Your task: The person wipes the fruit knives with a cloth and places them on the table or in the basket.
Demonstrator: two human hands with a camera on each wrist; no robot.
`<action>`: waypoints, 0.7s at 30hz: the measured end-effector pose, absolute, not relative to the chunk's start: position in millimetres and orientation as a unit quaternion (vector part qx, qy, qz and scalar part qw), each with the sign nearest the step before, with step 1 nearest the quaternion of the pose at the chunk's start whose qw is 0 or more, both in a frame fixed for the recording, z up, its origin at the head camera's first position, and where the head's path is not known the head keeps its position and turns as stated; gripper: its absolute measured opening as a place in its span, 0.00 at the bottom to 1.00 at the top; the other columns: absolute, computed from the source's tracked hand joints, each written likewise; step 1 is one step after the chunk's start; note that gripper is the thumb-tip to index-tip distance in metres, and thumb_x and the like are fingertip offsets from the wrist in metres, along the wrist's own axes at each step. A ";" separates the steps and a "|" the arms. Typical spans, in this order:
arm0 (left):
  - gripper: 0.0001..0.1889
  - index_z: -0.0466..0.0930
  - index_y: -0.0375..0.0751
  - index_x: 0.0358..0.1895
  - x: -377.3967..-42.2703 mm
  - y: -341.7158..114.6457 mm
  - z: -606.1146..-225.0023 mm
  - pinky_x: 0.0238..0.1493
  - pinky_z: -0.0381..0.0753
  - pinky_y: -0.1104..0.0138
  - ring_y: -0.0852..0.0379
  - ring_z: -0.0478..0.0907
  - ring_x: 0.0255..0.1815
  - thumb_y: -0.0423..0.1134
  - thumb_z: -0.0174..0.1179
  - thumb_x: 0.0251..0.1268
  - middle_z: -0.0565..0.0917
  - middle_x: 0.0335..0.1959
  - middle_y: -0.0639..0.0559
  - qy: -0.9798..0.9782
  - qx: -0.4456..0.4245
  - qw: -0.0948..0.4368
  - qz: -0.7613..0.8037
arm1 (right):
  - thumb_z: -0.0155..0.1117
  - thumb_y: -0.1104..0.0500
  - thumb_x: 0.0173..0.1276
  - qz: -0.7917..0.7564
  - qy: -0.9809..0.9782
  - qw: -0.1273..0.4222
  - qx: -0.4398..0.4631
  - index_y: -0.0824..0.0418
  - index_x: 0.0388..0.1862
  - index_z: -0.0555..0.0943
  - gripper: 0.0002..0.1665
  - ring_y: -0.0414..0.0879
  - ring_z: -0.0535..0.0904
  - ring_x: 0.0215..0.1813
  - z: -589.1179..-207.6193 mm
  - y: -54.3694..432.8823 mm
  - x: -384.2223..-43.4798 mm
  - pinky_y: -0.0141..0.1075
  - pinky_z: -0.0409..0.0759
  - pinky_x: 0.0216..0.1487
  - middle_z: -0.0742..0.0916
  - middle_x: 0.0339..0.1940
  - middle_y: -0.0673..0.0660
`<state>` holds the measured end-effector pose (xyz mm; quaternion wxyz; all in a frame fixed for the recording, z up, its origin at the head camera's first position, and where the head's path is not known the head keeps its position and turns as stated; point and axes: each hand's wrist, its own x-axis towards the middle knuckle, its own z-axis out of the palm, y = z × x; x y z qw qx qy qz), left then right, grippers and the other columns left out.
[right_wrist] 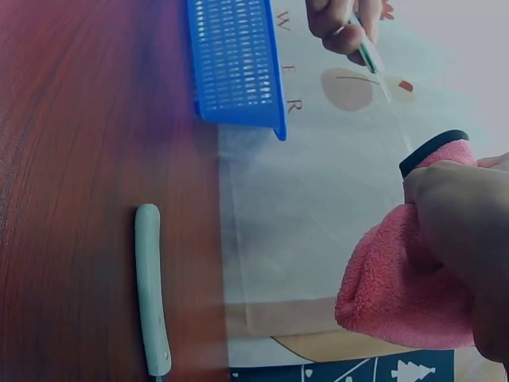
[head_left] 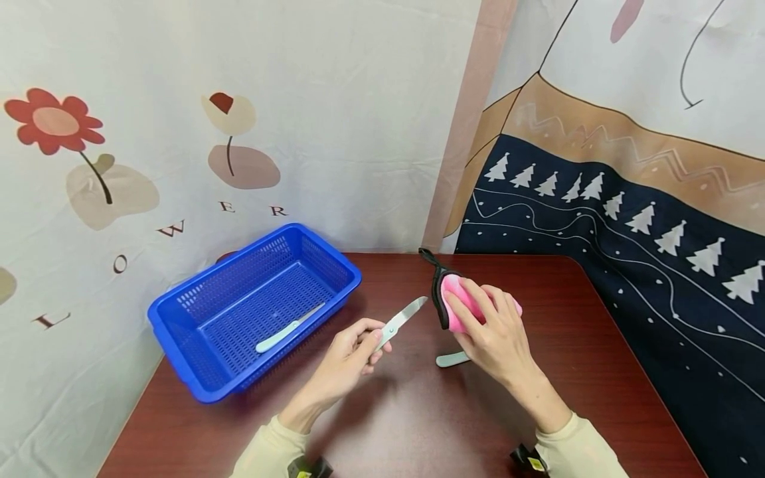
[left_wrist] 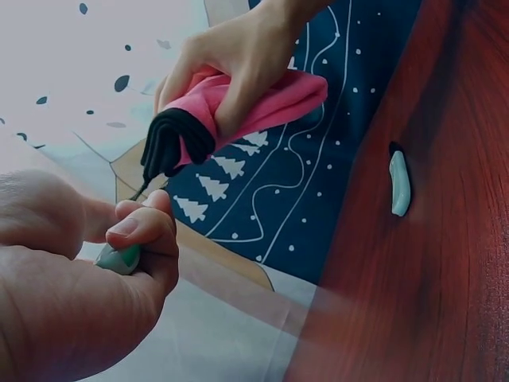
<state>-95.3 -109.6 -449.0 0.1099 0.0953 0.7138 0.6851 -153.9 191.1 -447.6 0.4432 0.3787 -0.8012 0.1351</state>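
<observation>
My left hand [head_left: 349, 352] grips a knife by its pale green handle, its blade [head_left: 409, 312] pointing up and to the right toward the cloth. A folded pink cloth [head_left: 452, 292] with black edging and a black loop is held in my right hand [head_left: 497, 335], fingers curled over it. In the head view the blade tip stands just left of the cloth's black edge. Below the right hand, a second knife [head_left: 452, 359] lies on the table; in the right wrist view its handle [right_wrist: 151, 290] shows, the blade mostly out of frame.
A blue perforated plastic basket [head_left: 173, 368] stands on the left of the brown table [head_left: 412, 425]. Inside it lies another knife [head_left: 277, 336] with a pale handle. Printed cloth backdrops [head_left: 358, 119] hang behind the table and along its right side.
</observation>
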 end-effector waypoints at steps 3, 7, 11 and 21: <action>0.15 0.79 0.27 0.63 -95.9 -109.1 -449.1 0.30 0.70 0.75 0.65 0.73 0.33 0.38 0.50 0.94 0.84 0.41 0.50 0.713 0.089 0.109 0.686 | 0.69 0.56 0.72 0.139 -0.794 0.451 0.384 0.56 0.71 0.87 0.29 0.67 0.80 0.54 -446.6 187.6 -152.2 0.59 0.82 0.49 0.87 0.69 0.70; 0.15 0.79 0.29 0.63 -97.4 -107.9 -450.0 0.30 0.70 0.76 0.65 0.73 0.34 0.38 0.50 0.94 0.84 0.41 0.51 0.707 0.084 0.110 0.694 | 0.61 0.51 0.83 0.136 -0.783 0.458 0.398 0.56 0.70 0.88 0.24 0.66 0.81 0.54 -444.6 180.9 -148.9 0.58 0.83 0.48 0.88 0.68 0.68; 0.14 0.79 0.29 0.62 -98.3 -106.4 -449.7 0.30 0.72 0.76 0.65 0.74 0.34 0.38 0.50 0.94 0.84 0.41 0.52 0.706 0.083 0.109 0.695 | 0.60 0.50 0.84 0.128 -0.773 0.452 0.426 0.56 0.71 0.88 0.25 0.64 0.82 0.54 -444.2 172.5 -144.6 0.57 0.83 0.47 0.89 0.67 0.67; 0.15 0.78 0.28 0.65 -98.7 -105.9 -447.4 0.30 0.74 0.75 0.65 0.73 0.32 0.37 0.50 0.93 0.78 0.34 0.50 0.713 0.103 0.115 0.684 | 0.58 0.53 0.85 0.105 -0.748 0.435 0.489 0.54 0.70 0.89 0.23 0.60 0.83 0.54 -451.7 147.6 -132.7 0.52 0.82 0.49 0.90 0.69 0.62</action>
